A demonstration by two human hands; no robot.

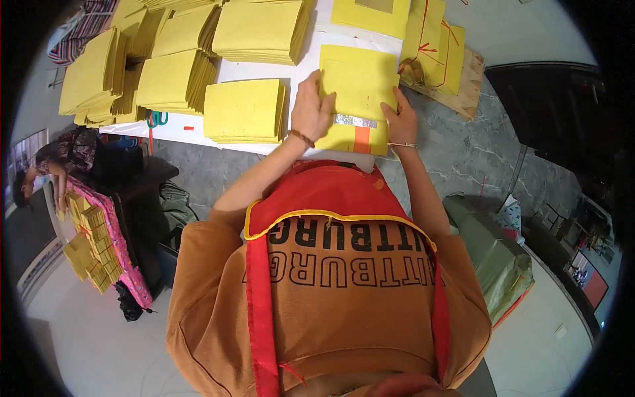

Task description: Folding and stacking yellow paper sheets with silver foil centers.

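1. Our left hand (311, 115) and right hand (401, 122) flank the yellow paper (357, 76) on the tabletop (264, 71).
2. Fingers (388, 112) half-curled; whether they grip, we cannot tell.
3. We're probably aligning it; next calls for even pressure.

Between 2 bare hands (312, 109) (401, 120), rectangular yellow paper (357, 79) sits right of blocky yellow paper stacks (258, 30) on the flat white tabletop (248, 70).

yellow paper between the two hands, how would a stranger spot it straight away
Start at the white tabletop at the top of the picture. Near its lower edge, right of the yellow stacks, the left hand and right hand flank the yellow paper. Unlike those plain-topped stacks, it bears a silver band and an orange strip.
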